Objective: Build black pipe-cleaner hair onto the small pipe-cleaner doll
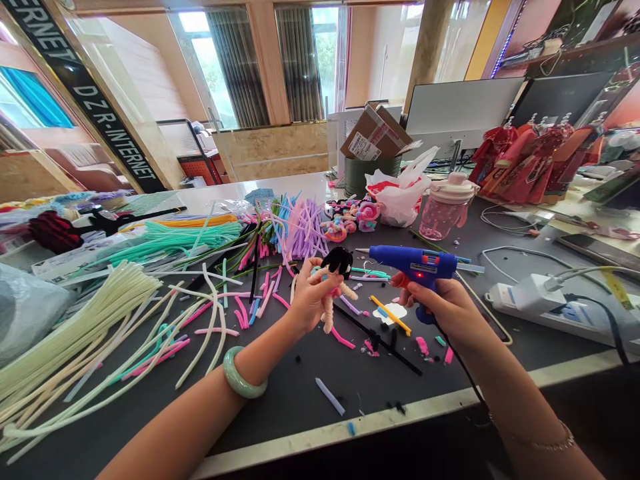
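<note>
My left hand (311, 298) is closed round a small pipe-cleaner doll (327, 312) with black hair and cream limbs. The fingers cover much of its body. In my right hand (445, 303) is a blue hot glue gun (413, 261), gripped by the handle, a finger at its orange-red trigger. A red light glows on its side, and a clear glue stick (470, 267) sticks out of the back. The nozzle points left, close to the doll's head but apart from it. Below lie a black pipe cleaner (383, 341) and a yellow piece (393, 316).
Bundles of cream pipe cleaners (107, 300) and green ones (175, 239) cover the left side; purple ones (304, 227) stand behind. At the right are a power strip (545, 307), a pink bottle (445, 210) and loose cables. Short scraps litter the dark tabletop (285, 413).
</note>
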Demonstrator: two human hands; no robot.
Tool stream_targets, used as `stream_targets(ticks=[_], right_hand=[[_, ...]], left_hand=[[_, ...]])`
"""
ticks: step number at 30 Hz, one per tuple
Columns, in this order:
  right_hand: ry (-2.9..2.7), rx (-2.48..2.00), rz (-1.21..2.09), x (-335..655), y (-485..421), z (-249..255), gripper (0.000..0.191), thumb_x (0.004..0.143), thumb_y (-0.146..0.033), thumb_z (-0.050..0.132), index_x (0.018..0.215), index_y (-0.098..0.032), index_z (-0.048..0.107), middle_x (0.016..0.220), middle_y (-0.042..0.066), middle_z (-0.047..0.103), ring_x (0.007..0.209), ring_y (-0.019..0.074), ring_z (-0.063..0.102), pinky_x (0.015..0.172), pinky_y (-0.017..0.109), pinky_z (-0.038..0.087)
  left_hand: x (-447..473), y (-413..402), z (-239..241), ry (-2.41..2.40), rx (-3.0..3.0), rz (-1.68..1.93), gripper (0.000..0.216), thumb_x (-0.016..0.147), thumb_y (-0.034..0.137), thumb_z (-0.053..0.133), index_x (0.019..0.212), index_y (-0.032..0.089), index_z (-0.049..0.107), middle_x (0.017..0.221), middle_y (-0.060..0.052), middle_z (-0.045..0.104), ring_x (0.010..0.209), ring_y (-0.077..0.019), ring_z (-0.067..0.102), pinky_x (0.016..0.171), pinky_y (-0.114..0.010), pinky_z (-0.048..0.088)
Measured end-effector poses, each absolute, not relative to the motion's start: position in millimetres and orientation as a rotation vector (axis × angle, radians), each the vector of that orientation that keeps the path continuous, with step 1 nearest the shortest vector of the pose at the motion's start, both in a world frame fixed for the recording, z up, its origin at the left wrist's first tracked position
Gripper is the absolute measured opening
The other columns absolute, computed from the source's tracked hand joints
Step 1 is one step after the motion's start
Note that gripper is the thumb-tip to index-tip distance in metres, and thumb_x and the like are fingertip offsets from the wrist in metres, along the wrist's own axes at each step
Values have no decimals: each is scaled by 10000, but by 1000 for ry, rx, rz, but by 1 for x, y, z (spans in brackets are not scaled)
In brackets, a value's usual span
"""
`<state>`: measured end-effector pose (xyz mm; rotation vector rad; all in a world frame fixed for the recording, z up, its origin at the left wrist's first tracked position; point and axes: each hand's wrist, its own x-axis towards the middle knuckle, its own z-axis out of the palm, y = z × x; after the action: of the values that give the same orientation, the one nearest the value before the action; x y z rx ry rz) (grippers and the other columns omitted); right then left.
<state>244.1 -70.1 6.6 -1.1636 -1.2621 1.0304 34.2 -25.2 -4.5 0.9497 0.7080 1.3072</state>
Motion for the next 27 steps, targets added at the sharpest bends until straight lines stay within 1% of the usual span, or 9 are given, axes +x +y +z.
stream_targets(ticks=[2,6,8,11,14,17,23,27], right_hand=[[-1246,-1174,1019,245,-70,5,470,582,-622,770,751,-187,716,865,78,729,615,135,591,579,267,475],[-1262,-1165,1006,248,-70,-1,454,593,-625,766,684,-186,700,864,86,733,643,148,603,606,276,483],[-1269,-1168,996,248,-70,-2,442,608,-618,761,686,-188,702,867,85,733,653,150,605,615,279,483],[-1277,-1183,987,249,-70,-3,420,630,-602,754,719,-194,714,870,81,731,690,164,614,620,281,478],[-1296,-1175,987,249,-71,-3,411,644,-600,742,661,-194,689,872,86,728,732,182,622,649,295,483],[-1306,-1181,978,249,-71,-3,437,641,-625,730,644,-193,666,888,93,728,712,180,615,657,309,489],[-1297,-1250,962,248,-72,-2,496,608,-677,718,677,-189,667,874,98,728,688,180,609,636,305,482],[-1252,-1315,945,250,-70,-5,488,619,-638,727,773,-176,694,846,88,722,657,166,594,591,285,455]], left_hand=[[35,-25,-5,719,940,1313,592,513,194,861,881,207,398,675,67,593,495,-60,537,485,-183,414],[35,-25,-6,743,935,1331,552,520,191,852,856,198,414,668,71,592,463,-43,507,466,-175,407],[36,-25,-5,751,936,1340,528,523,202,850,846,191,432,665,74,586,462,-41,503,460,-175,408],[37,-25,-5,751,935,1345,499,536,229,848,856,183,468,662,73,579,480,-50,514,469,-187,431],[37,-25,-5,740,940,1327,466,572,274,834,887,178,505,653,66,581,484,-59,513,490,-207,458],[38,-25,-5,734,928,1316,437,585,312,828,881,168,540,656,56,581,502,-68,522,491,-209,461],[38,-23,-7,754,889,1324,418,574,344,834,834,163,561,689,52,575,522,-68,537,481,-201,463],[37,-22,-8,770,884,1326,417,577,365,830,821,161,560,711,49,576,523,-63,537,483,-201,477]])
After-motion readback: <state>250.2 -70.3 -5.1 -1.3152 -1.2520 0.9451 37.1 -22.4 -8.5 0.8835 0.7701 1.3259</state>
